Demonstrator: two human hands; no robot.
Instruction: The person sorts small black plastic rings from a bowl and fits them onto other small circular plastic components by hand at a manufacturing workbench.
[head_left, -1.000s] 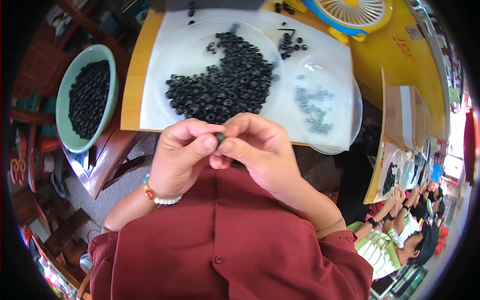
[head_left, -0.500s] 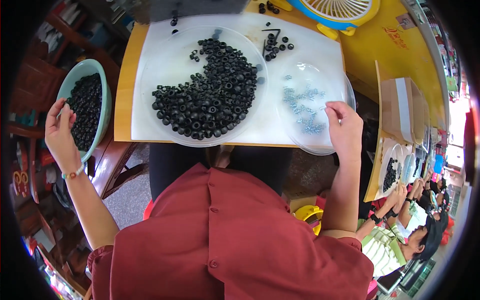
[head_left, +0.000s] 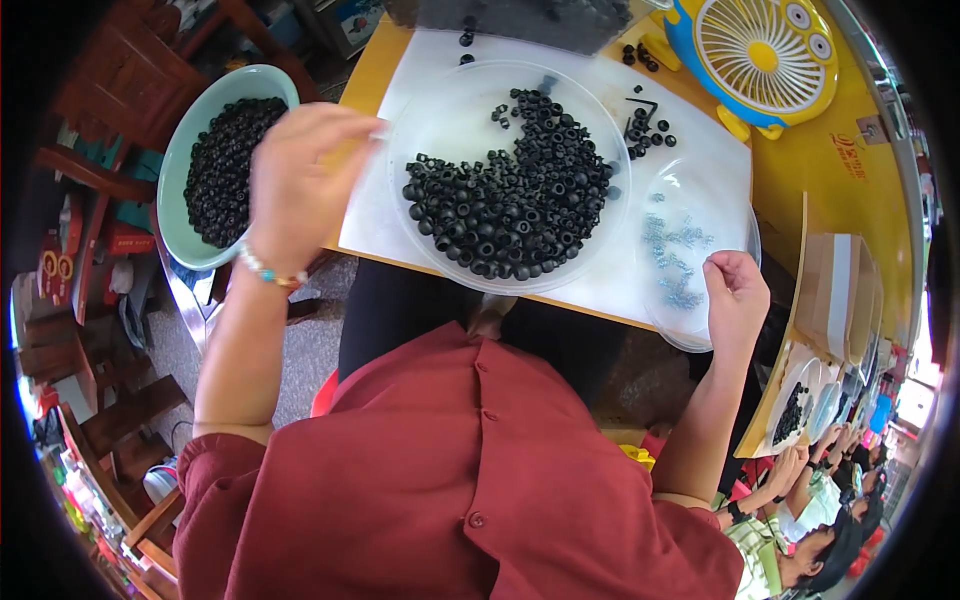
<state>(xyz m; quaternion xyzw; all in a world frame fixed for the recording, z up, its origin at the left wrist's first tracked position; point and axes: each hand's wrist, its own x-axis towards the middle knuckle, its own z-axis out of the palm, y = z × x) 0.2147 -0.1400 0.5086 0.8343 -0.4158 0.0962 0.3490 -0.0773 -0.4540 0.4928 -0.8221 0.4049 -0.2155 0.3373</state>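
Note:
My left hand (head_left: 305, 180), smeared by motion, is in the air between a pale green bowl (head_left: 172, 190) and a wide clear plate (head_left: 440, 110). Small black parts (head_left: 225, 170) fill the bowl. Heaped on the plate are black, rounded parts with holes (head_left: 510, 215). At the right, my right hand (head_left: 738, 285) is closed in a pinch by the edge of a smaller clear plate (head_left: 668, 180); whatever is between the fingertips is too small to make out. Tiny silvery pieces, apparently screws (head_left: 672, 240), lie scattered on that plate.
A blue and yellow fan (head_left: 765, 58) stands at the back right. Near it are black hex keys (head_left: 648, 104) and several loose black parts (head_left: 660, 128). A dark bin (head_left: 510, 18) sits at the back. Far right are a cardboard box (head_left: 832, 290) and co-workers' hands (head_left: 788, 468).
My left hand has left the green bowl's near side and swung right and up toward the large plate. The right hand keeps its pinch beside the smaller plate. The whole view has shifted.

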